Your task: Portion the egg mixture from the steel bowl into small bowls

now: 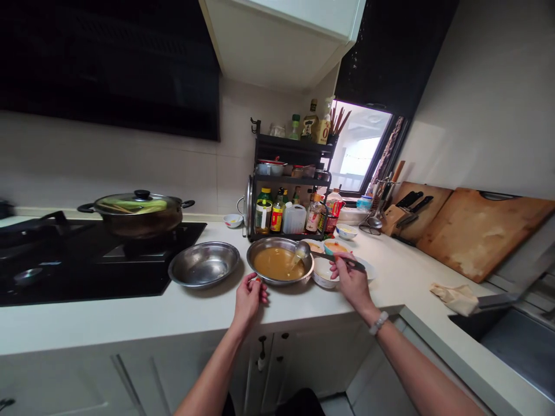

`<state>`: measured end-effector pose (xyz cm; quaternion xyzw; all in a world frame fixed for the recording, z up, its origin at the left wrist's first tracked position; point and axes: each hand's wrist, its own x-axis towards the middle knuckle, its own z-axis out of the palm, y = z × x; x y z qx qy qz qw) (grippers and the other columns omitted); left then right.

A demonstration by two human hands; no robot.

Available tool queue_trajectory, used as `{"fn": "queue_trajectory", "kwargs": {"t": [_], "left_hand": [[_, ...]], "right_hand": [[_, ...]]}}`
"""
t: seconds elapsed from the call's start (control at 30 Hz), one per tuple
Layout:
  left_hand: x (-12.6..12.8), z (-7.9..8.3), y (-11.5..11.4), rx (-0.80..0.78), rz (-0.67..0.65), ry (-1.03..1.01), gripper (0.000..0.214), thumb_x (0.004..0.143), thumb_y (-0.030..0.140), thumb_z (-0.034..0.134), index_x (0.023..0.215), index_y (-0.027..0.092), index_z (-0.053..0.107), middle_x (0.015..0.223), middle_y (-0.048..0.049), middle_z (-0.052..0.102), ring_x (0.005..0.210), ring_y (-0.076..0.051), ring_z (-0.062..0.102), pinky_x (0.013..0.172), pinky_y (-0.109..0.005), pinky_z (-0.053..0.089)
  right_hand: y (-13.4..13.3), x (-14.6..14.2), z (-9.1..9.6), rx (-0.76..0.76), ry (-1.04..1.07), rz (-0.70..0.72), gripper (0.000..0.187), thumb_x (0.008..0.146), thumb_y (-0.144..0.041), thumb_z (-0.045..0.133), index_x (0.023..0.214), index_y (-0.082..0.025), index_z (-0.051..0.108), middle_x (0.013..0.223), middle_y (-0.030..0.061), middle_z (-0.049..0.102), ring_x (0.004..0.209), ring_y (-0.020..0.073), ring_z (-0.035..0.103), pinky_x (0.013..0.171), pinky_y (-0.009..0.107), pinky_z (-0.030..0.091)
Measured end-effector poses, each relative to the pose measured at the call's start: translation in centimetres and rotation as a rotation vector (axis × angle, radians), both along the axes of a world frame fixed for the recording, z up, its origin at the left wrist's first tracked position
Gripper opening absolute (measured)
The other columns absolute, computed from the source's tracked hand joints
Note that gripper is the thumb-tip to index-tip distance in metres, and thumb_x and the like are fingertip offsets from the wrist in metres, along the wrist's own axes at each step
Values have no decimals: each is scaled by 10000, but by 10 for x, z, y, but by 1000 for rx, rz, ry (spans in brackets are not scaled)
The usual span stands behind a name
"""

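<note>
My right hand grips the dark handle of a ladle above the counter. The ladle's metal scoop is over the right part of a metal bowl filled with a cloudy brownish liquid. A paler streak shows just below the scoop; I cannot tell whether it is pouring liquid. Beside the bowl's near left rim is my left hand, its fingers loosely curled and nothing visible in them. Whether it touches the rim is unclear. Left of it stands a second metal bowl with a bare, shiny inside.
A lidded pot sits on the black stove. Small bowls stand under and behind my right hand. Behind is a black rack with bottles. At right are a knife block, cutting boards, a cloth and a sink.
</note>
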<state>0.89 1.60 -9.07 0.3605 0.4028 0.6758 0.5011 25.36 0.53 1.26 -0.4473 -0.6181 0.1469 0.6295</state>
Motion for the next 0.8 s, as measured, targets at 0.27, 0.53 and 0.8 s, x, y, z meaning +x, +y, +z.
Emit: {"fn": "queue_trajectory", "kwargs": {"t": [0.27, 0.53, 0.8], "left_hand": [[-1, 3, -2, -9, 3, 4, 450, 720, 414, 626, 1049, 156, 460, 613, 23, 613, 454, -96, 545, 431, -210, 424], [-1, 2, -2, -2, 9, 5, 373, 739, 325, 590, 1043, 154, 460, 603, 28, 611, 449, -89, 538, 424, -204, 428], [0, 5, -3, -2, 18, -6, 408, 720, 349, 615, 1043, 150, 464, 610, 22, 606, 457, -95, 546, 422, -205, 427]], "right_hand": [[-15, 8, 3, 51, -55, 29, 263, 811, -446, 561, 918, -217, 635, 666, 1, 631, 544, 144, 601, 545, 281, 523], [-13, 86, 5, 54, 137, -394, 298, 780, -460, 556, 873, -177, 556, 544, -13, 597, 434, 142, 570, 456, 266, 485], [-26, 117, -9, -88, -40, -487, 320, 730, -467, 533, 849, -178, 597, 561, 8, 635, 469, 161, 616, 399, 243, 482]]}}
